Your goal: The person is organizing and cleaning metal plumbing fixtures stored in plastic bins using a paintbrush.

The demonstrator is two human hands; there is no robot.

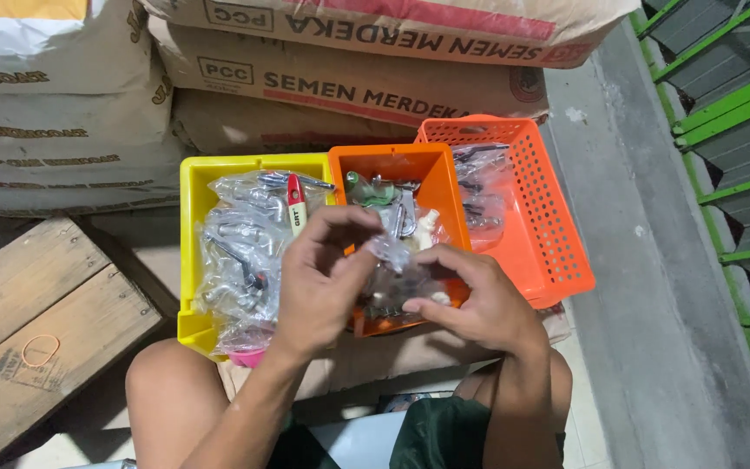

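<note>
Both hands, left [319,282] and right [470,304], pinched a clear bag [392,269] of small fittings over the orange bin [388,165]; I judged the thin plastic might tear and spill them.

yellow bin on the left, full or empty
Full: the yellow bin is heaped above its rim with clear bags of metal fittings and a red-handled tool.

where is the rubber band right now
In the head view the rubber band lies flat on the wooden crate at lower left, left of the person's knee and the yellow bin.
</note>
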